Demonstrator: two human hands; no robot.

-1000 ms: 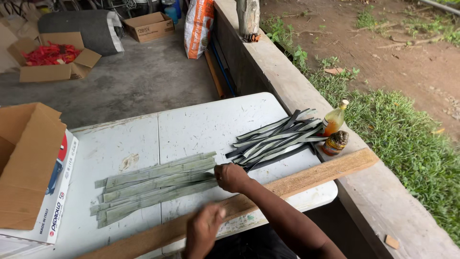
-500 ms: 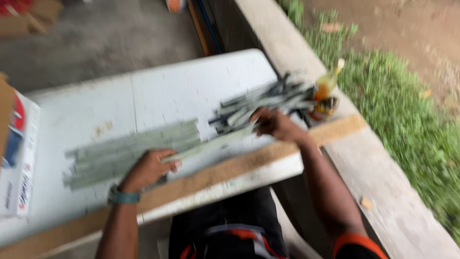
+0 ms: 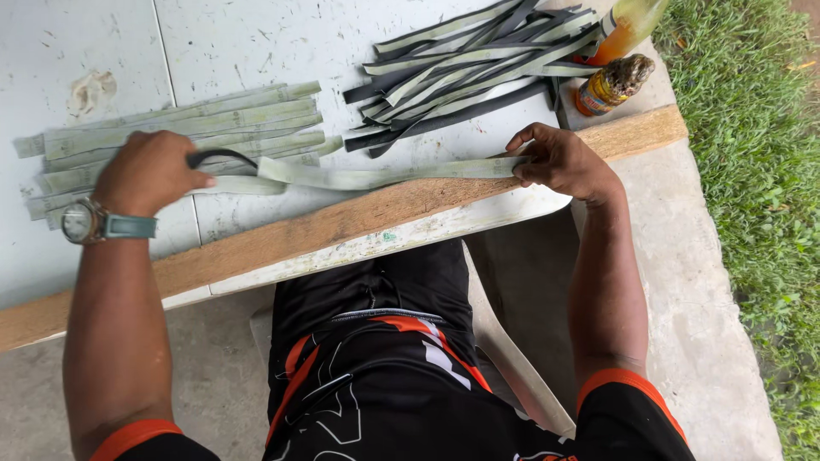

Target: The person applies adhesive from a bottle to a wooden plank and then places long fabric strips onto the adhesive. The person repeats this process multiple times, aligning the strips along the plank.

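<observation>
The right hand (image 3: 559, 162) pinches one end of a long pale green leaf strip (image 3: 384, 176), fingers closed on it near the wooden plank (image 3: 359, 218) at the edge of the white table (image 3: 256, 43). The left hand (image 3: 149, 173), wearing a wristwatch (image 3: 85, 222), is curled into a fist around a dark curved tool (image 3: 220, 155) at the strip's other end. The strip lies stretched across the table between both hands, just before a pile of pale strips (image 3: 179, 128). Darker strips (image 3: 470, 51) lie heaped beside two bottles (image 3: 611, 51).

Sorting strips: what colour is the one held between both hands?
Pale green long flat strip, clearest in the head view.
</observation>
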